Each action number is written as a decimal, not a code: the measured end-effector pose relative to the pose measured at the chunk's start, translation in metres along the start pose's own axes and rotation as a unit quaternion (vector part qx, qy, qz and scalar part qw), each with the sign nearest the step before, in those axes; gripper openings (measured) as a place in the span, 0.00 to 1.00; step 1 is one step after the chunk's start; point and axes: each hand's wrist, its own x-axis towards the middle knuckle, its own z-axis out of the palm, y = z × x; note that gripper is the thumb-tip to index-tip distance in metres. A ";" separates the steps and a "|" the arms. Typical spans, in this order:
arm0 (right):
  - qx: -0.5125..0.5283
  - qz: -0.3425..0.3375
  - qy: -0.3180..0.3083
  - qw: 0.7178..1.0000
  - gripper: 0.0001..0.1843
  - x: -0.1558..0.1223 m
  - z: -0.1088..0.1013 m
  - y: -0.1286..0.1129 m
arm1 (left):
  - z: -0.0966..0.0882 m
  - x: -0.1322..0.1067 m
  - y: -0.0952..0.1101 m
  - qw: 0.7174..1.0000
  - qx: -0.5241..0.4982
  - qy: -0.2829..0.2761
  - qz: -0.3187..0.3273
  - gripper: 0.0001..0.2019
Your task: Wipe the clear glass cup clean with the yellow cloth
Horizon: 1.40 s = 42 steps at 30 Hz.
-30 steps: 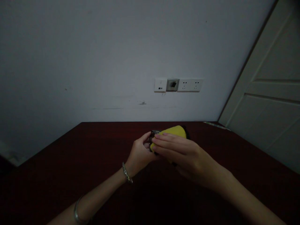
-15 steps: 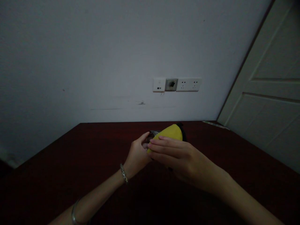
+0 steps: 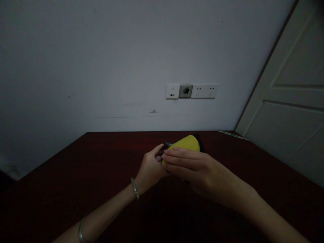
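Note:
My right hand (image 3: 202, 168) is closed on a yellow pad (image 3: 187, 143) with a black, fuzzy edge at its far right end. Its fingers lie together along the near side of the pad. My left hand (image 3: 153, 165) is wrapped round a small dark, shiny object (image 3: 167, 145), thumb raised along its left side. The yellow pad rests against that object and covers most of it, so its kind does not show. A metal bracelet (image 3: 135, 188) circles my left wrist, and a bangle (image 3: 81, 229) sits further up the forearm.
Both hands are above a dark red wooden table (image 3: 113, 152). Behind it stands a pale wall (image 3: 113, 67) with a row of sockets and switches (image 3: 205, 91). A white panelled door (image 3: 291, 101) is at the right. A printed strip (image 3: 233, 135) lies along the table's back right edge.
Both hands, with the yellow pad and the dark object, have shifted slightly to the right in the picture. The grips look the same.

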 end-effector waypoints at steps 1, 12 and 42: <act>0.011 0.005 0.006 1.000 0.18 -0.001 0.000 0.001 | 0.000 0.000 0.001 1.000 -0.008 -0.001 -0.009 0.27; 0.093 0.042 0.065 0.993 0.30 -0.017 -0.003 0.021 | 0.002 -0.007 0.001 0.994 -0.088 -0.031 -0.058 0.39; 0.121 0.114 0.132 0.977 0.19 -0.013 -0.009 0.021 | -0.001 -0.008 0.002 0.990 -0.127 -0.056 -0.040 0.35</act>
